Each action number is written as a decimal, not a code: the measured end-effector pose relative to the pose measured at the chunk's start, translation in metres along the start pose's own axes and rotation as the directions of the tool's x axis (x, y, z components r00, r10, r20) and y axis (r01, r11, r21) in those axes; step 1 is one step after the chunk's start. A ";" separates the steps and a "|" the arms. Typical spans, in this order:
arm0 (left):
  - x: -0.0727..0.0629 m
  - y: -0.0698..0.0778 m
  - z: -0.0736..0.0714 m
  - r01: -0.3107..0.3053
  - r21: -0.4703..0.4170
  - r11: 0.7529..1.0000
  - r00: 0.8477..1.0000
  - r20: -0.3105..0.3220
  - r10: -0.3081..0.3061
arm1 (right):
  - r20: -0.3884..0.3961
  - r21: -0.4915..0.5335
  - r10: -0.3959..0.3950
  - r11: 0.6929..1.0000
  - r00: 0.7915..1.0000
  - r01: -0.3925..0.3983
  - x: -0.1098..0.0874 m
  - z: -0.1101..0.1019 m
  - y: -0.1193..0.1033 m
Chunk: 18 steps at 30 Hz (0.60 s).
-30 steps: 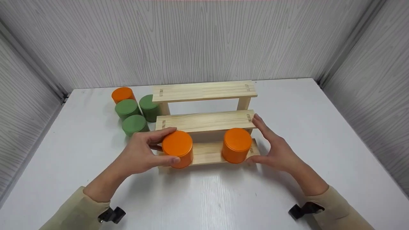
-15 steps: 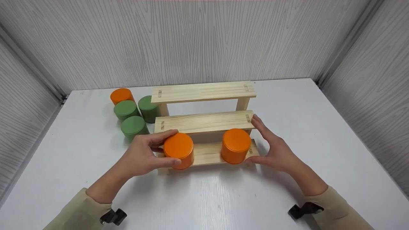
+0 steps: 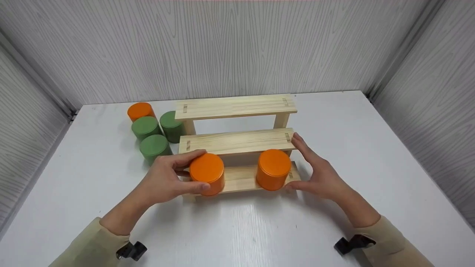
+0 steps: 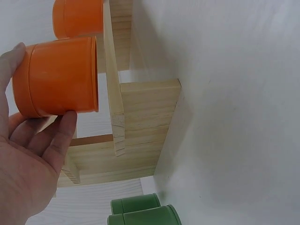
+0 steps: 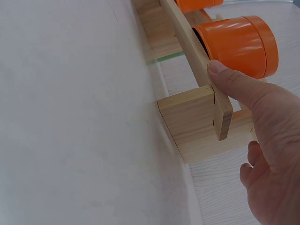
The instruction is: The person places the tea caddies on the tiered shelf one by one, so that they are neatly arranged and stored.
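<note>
My left hand (image 3: pixel 165 180) holds an orange lidded canister (image 3: pixel 206 168) between thumb and fingers, at the left end of a wooden rack's bottom board (image 3: pixel 239 179). In the left wrist view a narrow gap shows between this canister (image 4: pixel 61 77) and the board (image 4: pixel 112 89). A second orange canister (image 3: pixel 274 165) stands upright toward the board's right end. Beside it is my right hand (image 3: pixel 323 176), thumb and forefinger spread. Its thumb (image 5: pixel 234 84) rests on the board's edge near the canister's base; the forefinger reaches the right end of the middle board (image 3: pixel 237 141).
The stepped rack's top board (image 3: pixel 237 106) is at the back. Left of the rack stand several more canisters: green ones (image 3: pixel 154 145) grouped together and an orange one (image 3: pixel 140 110) behind them. All stand on a white table (image 3: pixel 237 230), with pale wood-grain panels (image 3: pixel 237 48) at the back and sides.
My left hand and its canister have shifted very slightly to the right along the rack. The right hand and the second orange canister keep their places.
</note>
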<state>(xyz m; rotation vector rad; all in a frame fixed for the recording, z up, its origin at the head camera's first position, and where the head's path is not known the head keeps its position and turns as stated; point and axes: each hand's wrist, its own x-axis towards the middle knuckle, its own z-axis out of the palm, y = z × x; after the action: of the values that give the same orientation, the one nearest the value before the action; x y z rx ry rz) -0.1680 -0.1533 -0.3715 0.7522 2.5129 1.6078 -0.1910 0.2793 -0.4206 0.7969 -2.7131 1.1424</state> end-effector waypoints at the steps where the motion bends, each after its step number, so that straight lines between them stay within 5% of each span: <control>1: 0.000 0.000 0.000 0.003 0.000 1.000 1.000 0.001 -0.003 | -0.001 -0.001 0.003 1.000 1.000 -0.003 0.000 0.000 0.000; 18: 0.001 -0.005 0.001 0.016 -0.001 1.000 1.000 0.003 -0.016 | -0.006 0.014 0.005 1.000 1.000 -0.005 0.000 0.001 -0.002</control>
<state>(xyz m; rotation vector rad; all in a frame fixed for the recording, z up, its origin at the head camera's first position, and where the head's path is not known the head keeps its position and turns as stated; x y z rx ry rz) -0.1702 -0.1536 -0.3765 0.7315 2.5096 1.6013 -0.1897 0.2781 -0.4201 0.7882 -2.7065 1.1641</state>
